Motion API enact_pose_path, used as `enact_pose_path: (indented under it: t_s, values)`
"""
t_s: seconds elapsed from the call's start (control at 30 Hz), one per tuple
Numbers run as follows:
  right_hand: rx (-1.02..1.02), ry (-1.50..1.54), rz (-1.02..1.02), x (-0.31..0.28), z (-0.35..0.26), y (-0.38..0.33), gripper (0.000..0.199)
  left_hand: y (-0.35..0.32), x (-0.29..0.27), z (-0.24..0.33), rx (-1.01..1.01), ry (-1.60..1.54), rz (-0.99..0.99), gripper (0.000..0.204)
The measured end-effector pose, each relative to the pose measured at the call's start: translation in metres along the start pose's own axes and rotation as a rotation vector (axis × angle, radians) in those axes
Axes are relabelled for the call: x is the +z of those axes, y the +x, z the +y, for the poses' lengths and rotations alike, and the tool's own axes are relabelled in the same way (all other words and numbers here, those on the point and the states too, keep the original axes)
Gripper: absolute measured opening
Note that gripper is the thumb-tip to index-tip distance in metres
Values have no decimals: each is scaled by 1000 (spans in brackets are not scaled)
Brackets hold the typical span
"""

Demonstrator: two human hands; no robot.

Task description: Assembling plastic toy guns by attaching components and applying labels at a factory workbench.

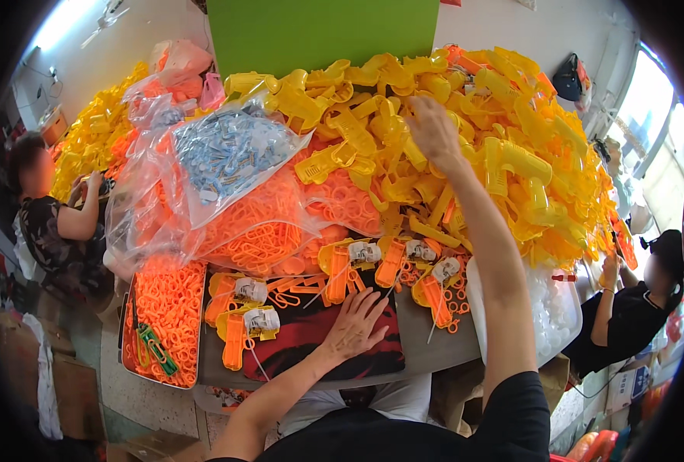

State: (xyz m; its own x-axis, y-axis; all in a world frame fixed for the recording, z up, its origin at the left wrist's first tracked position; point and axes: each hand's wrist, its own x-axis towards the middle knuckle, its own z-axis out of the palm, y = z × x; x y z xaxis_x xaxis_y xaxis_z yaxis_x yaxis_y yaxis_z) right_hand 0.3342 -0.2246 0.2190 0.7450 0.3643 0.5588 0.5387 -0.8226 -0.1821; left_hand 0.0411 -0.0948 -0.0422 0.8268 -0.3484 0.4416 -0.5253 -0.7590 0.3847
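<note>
My left hand (pixel 355 327) lies flat with fingers spread on a dark red and black mat (pixel 319 350), holding nothing. Just beyond its fingertips is an orange and yellow toy part (pixel 340 277) with a small motor-like piece. My right hand (pixel 433 132) reaches far forward into a heap of yellow plastic shells (pixel 511 173), pistol-shaped half housings. Its fingertips are among the shells, and their grip is not clear. Several similar partial assemblies, one an orange and yellow piece (pixel 238 335) with a white wire, lie around the mat.
At left stands a tray (pixel 197 369) of orange links with a green-handled tool (pixel 155 348). Clear bags hold small blue-grey parts (pixel 230 150) and orange rings (pixel 253 239). A translucent bag (pixel 526 312) of whitish pieces sits right. Two people (pixel 68 208) work at the sides.
</note>
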Motion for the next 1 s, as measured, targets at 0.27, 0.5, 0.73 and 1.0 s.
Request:
enact_pose_path:
  t_s: [0.27, 0.5, 0.73, 1.0]
  values:
    - [124, -52, 180, -25, 95, 13, 34, 6, 0, 7, 52, 63, -54, 67]
    - [-127, -80, 133, 70, 37, 95, 26, 8, -2, 5, 6, 57, -90, 70]
    - [-145, -431, -26, 128, 2, 128, 27, 9, -4, 10, -36, 1, -113, 68]
    - [-224, -156, -13, 38, 5, 138, 24, 1, 4, 11, -51, -21, -42, 61]
